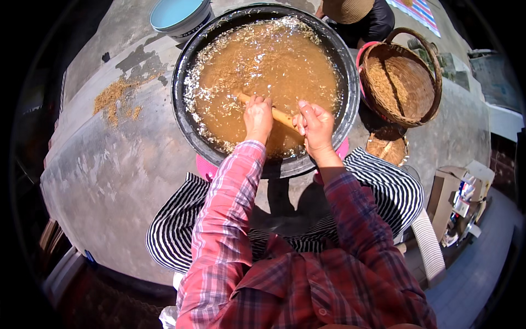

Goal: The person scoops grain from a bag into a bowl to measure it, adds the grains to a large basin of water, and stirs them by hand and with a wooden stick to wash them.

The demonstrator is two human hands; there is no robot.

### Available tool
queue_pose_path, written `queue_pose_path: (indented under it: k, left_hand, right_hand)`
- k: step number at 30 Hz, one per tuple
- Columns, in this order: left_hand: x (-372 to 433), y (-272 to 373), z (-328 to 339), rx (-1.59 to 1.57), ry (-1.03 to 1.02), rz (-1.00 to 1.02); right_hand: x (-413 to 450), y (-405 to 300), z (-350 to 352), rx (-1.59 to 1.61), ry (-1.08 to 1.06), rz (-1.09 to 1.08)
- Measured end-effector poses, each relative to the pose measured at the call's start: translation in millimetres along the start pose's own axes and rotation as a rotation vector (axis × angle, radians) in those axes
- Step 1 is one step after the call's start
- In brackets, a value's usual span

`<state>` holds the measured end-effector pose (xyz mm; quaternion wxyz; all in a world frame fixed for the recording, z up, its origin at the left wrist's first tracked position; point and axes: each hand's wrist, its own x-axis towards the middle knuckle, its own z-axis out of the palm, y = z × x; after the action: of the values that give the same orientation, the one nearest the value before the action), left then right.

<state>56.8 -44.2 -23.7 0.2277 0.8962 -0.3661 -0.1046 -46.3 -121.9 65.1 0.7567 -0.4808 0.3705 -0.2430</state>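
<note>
Right before me stands a wide black tub of cloudy brown water, with pale grain husks floating thickest along its left and far sides. Both hands are over the near half of the tub. My left hand grips a light wooden stick from above, near its far-left visible end. My right hand is closed around the stick's right end, thumb uppermost. The stick lies slanted at the water's surface; I cannot tell how much of it is under water.
A round wicker basket with grain in it stands right of the tub, a smaller woven basket below it. A white bucket stands far left. Spilled grain covers some concrete. Another person in a straw hat is beyond the tub.
</note>
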Motion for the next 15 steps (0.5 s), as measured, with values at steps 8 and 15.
queue_pose_path:
  k: [8, 15]
  left_hand:
    - [-119, 40, -32, -0.221, -0.052, -0.096]
    - [-163, 108, -2, -0.630, 0.023, 0.031]
  right_hand:
    - [-120, -17, -14, -0.314, -0.119, 0.035]
    - [-190, -64, -43, -0.865, -0.070, -0.204]
